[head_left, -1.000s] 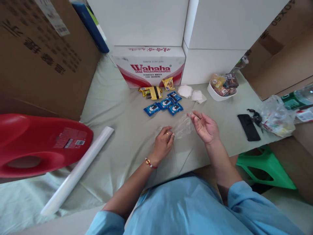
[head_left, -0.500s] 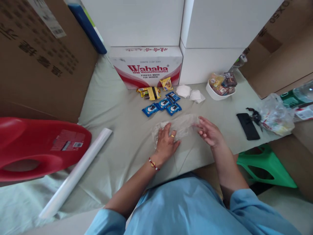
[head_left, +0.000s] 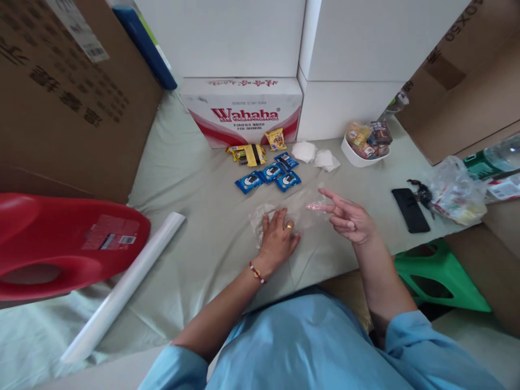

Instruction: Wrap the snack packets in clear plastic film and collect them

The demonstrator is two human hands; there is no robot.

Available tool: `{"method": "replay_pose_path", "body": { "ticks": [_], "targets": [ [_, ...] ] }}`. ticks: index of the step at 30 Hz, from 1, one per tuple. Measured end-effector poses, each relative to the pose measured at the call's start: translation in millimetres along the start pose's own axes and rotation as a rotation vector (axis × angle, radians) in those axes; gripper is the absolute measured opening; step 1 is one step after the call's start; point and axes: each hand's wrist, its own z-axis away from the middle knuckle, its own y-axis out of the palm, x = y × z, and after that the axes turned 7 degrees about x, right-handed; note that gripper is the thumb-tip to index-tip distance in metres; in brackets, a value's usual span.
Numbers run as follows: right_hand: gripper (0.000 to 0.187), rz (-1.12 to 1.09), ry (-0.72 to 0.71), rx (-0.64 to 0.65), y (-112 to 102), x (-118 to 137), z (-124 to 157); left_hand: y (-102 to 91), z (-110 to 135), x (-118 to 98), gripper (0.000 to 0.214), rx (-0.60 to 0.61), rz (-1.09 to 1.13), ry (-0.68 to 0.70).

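A thin clear plastic bag (head_left: pixel 301 212) lies crumpled on the cloth in front of me. My left hand (head_left: pixel 279 233) rests flat on the bag's left part, fingers spread, with a ring on one finger. At the bag's right end, my right hand (head_left: pixel 349 218) has two fingers stretched apart and the others curled. One of those fingers looks pinkish through the film, seemingly inside the bag. Beyond the hands are several blue snack packets (head_left: pixel 271 173), several yellow snack packets (head_left: pixel 254 155) and two white folded pieces (head_left: pixel 304 151), which look like tissue.
A Wahaha carton (head_left: pixel 244 116) stands at the back. To the right are a white bowl of snacks (head_left: pixel 363 158), a black phone-like object (head_left: pixel 410 210) and a filled plastic bag (head_left: pixel 457 197). A red container (head_left: pixel 77 238) and a white roll (head_left: pixel 125 287) lie left.
My right hand has moved slightly, and two of its fingers now stretch leftward into or against the film, where before it pinched the bag's right end. The left hand stays almost in place.
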Motion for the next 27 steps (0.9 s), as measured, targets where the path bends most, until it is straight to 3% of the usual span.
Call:
{"method": "replay_pose_path", "body": {
  "ticks": [2, 6, 9, 11, 13, 16, 18, 22, 27],
  "targets": [
    [0.046, -0.064, -0.004, 0.034, 7, 4, 0, -1.2, 0, 2, 0.012, -0.028, 0.048, -0.014],
    [0.038, -0.042, -0.105, -0.041, 7, 0, -1, -9.2, -2, 9, 0.034, -0.125, 0.279, -0.07],
    [0.026, 0.025, -0.335, -0.272, -1, -15, 3, -20.5, -4, 17, 0.038, -0.207, 0.434, -0.176],
    [0.033, 0.067, -0.457, -0.437, -7, -35, 8, -27.7, -5, 21, 0.038, -0.25, 0.509, -0.254],
    [0.046, 0.146, -0.385, -0.495, -9, -60, 13, -31.8, -5, 24, 0.039, -0.275, 0.599, -0.328],
    [0.063, 0.276, -0.049, -0.406, 0, -96, 13, -30.9, -1, 21, 0.042, -0.242, 0.829, -0.441],
    [0.064, 0.292, 0.047, -0.372, 10, -113, 7, -27.7, 3, 16, 0.042, -0.191, 1.04, -0.513],
    [0.061, 0.261, -0.118, -0.463, 27, -123, -15, -26.1, 14, 7, 0.041, -0.107, 1.342, -0.564],
    [0.066, 0.159, -0.24, -0.466, 28, -117, -34, -34.3, 25, 10, 0.042, -0.053, 1.488, -0.602]
  ]
}}
